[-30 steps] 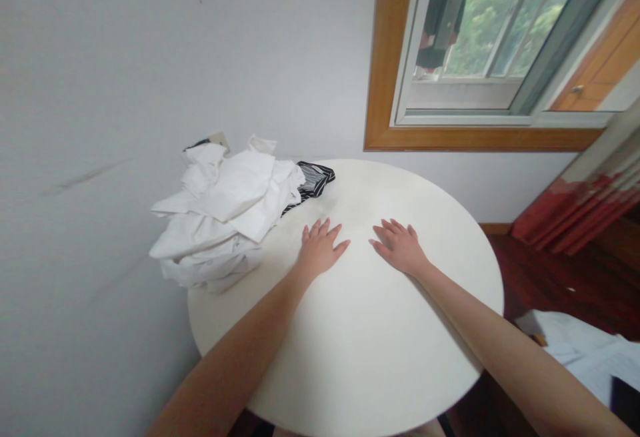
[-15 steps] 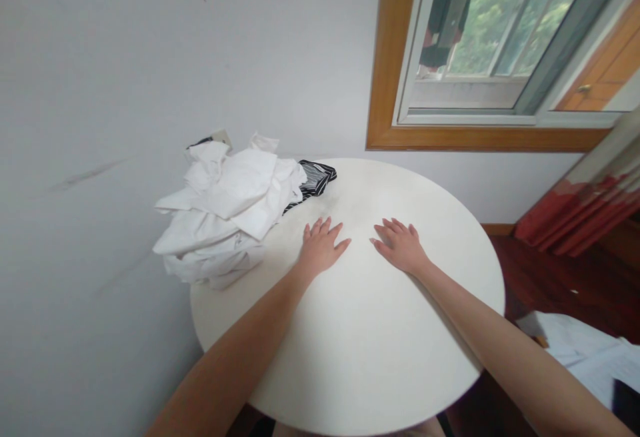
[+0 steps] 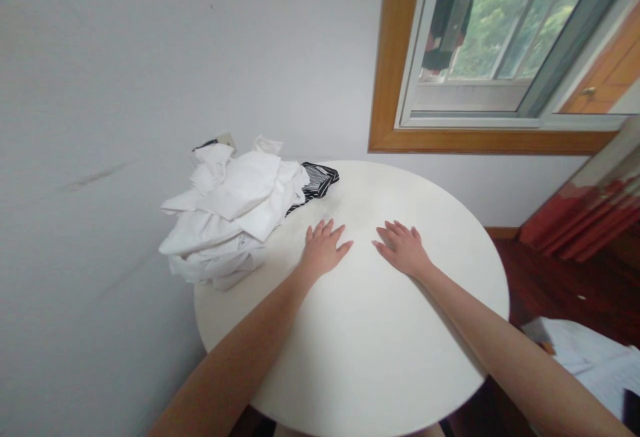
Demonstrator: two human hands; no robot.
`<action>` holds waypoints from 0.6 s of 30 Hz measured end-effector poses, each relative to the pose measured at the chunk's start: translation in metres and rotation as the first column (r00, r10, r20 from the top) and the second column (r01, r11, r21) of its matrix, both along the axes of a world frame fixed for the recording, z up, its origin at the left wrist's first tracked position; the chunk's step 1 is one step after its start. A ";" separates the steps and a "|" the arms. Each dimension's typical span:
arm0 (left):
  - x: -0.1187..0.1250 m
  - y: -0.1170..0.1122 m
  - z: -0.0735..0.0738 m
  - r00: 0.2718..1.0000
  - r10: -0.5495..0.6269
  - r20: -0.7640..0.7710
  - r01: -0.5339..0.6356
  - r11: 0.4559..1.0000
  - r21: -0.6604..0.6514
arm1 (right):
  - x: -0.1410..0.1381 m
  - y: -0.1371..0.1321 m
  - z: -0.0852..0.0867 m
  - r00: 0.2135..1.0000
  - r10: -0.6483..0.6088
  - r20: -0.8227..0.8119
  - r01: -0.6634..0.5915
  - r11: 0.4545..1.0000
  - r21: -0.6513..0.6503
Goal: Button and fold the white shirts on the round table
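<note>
This looks like a home: a wood-framed window point(image 3: 505, 43), red-and-beige curtain point(image 3: 595, 207), dark floor point(image 3: 543, 277) and heaped clothes point(image 3: 237, 203) show it.

Round white table point(image 3: 375, 337), crumpled white cloth point(image 3: 243, 190), striped black fabric point(image 3: 320, 180) alongside

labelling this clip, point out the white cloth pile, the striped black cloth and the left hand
White cloth pile point(image 3: 235, 200), head view: middle folds.
Striped black cloth point(image 3: 318, 181), head view: exposed end.
Left hand point(image 3: 321, 252), head view: back of the hand.

The pale wall point(image 3: 290, 57) holds a window point(image 3: 505, 43) — floor point(image 3: 555, 283) dark red.
</note>
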State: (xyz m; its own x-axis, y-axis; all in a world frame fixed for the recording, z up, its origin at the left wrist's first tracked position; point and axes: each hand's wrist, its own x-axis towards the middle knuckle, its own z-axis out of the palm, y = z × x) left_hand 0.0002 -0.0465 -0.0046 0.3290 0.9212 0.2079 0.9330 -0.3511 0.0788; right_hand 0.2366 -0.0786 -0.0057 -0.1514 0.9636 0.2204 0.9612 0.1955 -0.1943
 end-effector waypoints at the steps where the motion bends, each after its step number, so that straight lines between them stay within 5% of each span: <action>1: 0.000 0.000 0.000 1.000 0.001 -0.001 -0.001 1.000 0.001 | 0.000 0.000 0.000 1.000 0.000 0.002 0.000 1.000 0.004; 10: 0.002 -0.005 0.007 1.000 0.007 0.023 -0.007 0.999 0.035 | 0.001 0.003 -0.003 1.000 0.002 -0.006 -0.002 1.000 0.007; 14: 0.000 -0.017 0.046 0.996 -0.049 0.076 0.017 0.928 0.371 | 0.002 0.004 -0.003 1.000 0.004 -0.019 -0.004 1.000 0.018; 18: -0.030 -0.017 0.102 0.967 0.099 0.233 -0.218 0.792 0.571 | 0.002 0.005 -0.003 1.000 0.004 -0.027 -0.004 1.000 0.025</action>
State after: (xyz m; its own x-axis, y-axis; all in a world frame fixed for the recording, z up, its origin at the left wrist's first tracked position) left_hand -0.0297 -0.0638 0.0976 0.0904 0.6362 0.7662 0.9691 -0.2335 0.0795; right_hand 0.2382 -0.0734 -0.0083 -0.1489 0.9572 0.2481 0.9548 0.2045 -0.2158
